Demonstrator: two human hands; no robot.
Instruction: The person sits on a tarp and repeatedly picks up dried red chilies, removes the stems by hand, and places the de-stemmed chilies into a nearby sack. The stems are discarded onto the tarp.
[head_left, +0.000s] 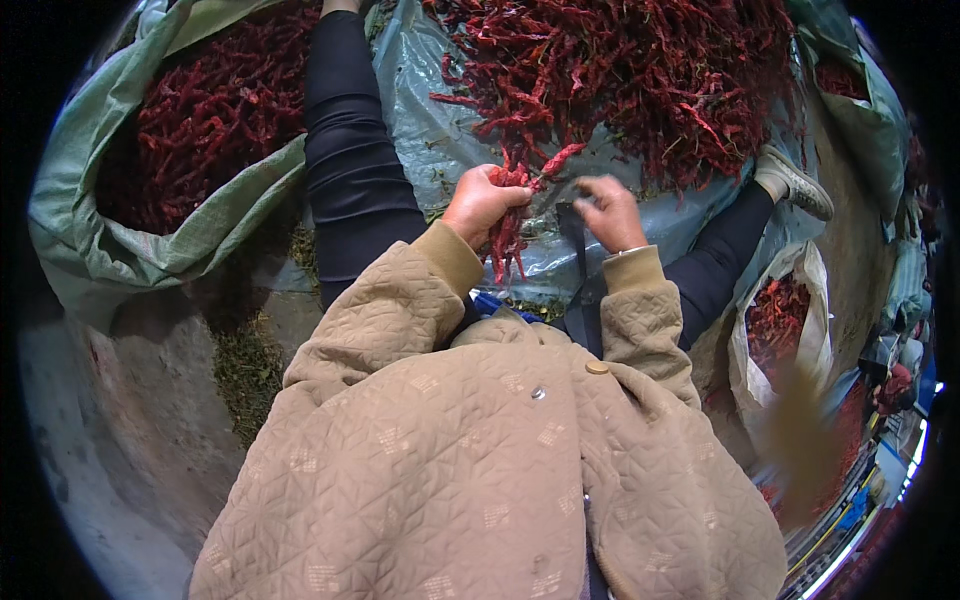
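My left hand is closed around a small bunch of dried red chili peppers; some hang below the fist and one long, wrinkled pepper sticks out to the upper right. Just right of the bunch is my right hand, slightly blurred, with its fingers curled and apart and no pepper visible in them. Beyond both hands a large heap of dried red chilies lies on a clear plastic sheet between my outstretched legs.
On the left stands a big green woven sack full of dried chilies. A white sack with chilies is at the right, a green sack at the upper right. Stems and leaf debris lie on the floor. A blurred brown shape covers the lower right.
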